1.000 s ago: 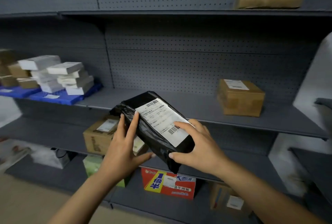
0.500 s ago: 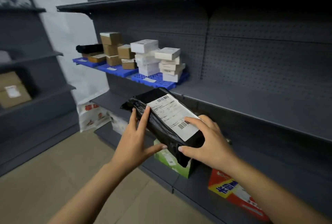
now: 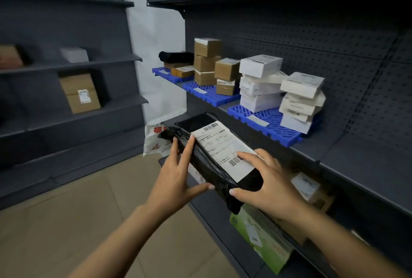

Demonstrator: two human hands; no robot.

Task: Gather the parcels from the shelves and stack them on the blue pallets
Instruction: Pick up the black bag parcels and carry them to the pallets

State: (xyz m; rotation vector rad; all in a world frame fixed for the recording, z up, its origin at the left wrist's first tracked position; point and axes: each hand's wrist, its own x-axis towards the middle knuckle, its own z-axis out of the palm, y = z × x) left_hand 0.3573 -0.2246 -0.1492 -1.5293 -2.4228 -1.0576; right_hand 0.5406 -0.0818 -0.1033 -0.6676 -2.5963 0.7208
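Observation:
A black plastic-wrapped parcel [image 3: 207, 155] with a white barcode label is held in front of me with both hands. My left hand [image 3: 176, 179] grips its left side, fingers up along the wrap, thumb under the near end. My right hand [image 3: 265, 181] grips the near right end, index finger on the label. Beyond it, three blue pallets [image 3: 269, 127] lie on the middle shelf. The nearest carries stacked white boxes [image 3: 260, 83], the middle one brown boxes [image 3: 207, 61], the far one a black parcel [image 3: 176, 57].
Dark grey shelving [image 3: 361, 157] runs along the right, with a green box [image 3: 263, 239] and cartons on lower shelves. A second rack [image 3: 66, 63] at left holds a brown labelled carton [image 3: 80, 93]. A white printed bag [image 3: 156, 141] sits on the tan floor.
The view has swung left along the shelving, bringing the blue pallets closer and to the right. Both hands keep the same hold on the black parcel.

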